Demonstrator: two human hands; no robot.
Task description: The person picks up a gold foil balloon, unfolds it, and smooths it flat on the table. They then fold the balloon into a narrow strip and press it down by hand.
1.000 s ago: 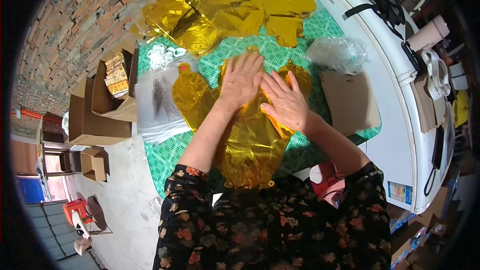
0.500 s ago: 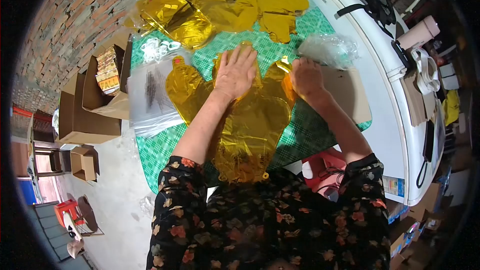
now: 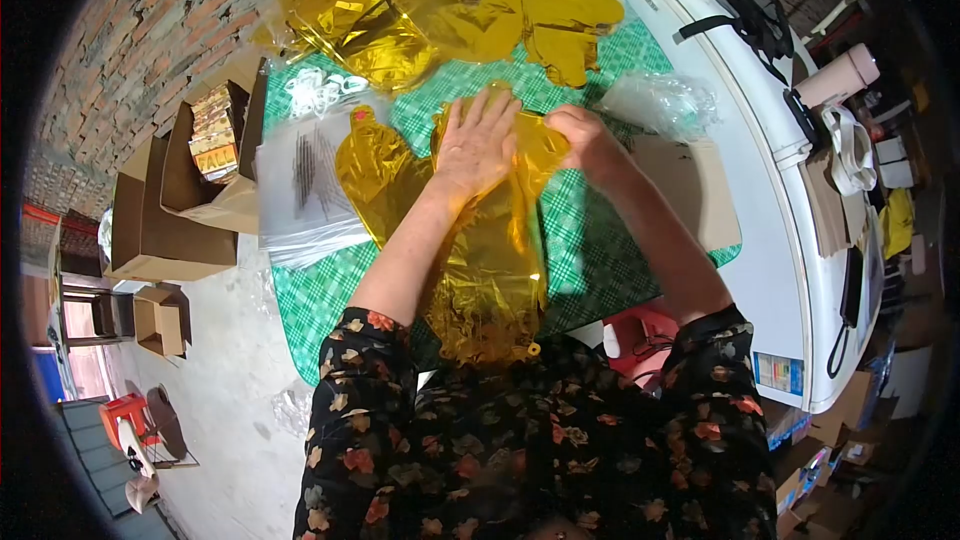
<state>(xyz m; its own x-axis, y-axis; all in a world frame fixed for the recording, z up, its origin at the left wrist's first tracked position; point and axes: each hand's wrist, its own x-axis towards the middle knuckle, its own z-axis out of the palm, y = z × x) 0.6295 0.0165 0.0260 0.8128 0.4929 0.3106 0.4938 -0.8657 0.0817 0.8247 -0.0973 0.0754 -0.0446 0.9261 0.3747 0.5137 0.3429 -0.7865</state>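
A flat, deflated gold foil balloon (image 3: 490,265) lies on the green checked tabletop (image 3: 590,245) in front of me. My left hand (image 3: 478,145) rests on its upper middle, palm down with the fingers stretched out. At the balloon's upper right, my right hand (image 3: 588,143) pinches the edge of its right lobe, which is folded in toward the middle. The left lobe still lies spread out beside my left forearm. More flat gold foil balloons (image 3: 465,15) lie across the far side of the table.
Left on the table are a stack of clear plastic sleeves (image 3: 315,190) and a white tangled bundle (image 3: 322,90). A crumpled clear bag (image 3: 660,105) and a cardboard sheet (image 3: 690,190) lie right, beside a white appliance (image 3: 740,130). Cardboard boxes (image 3: 175,240) stand left.
My right hand has moved left, bringing the balloon's right lobe inward and folding that side over. My left hand stays pressed on the middle.
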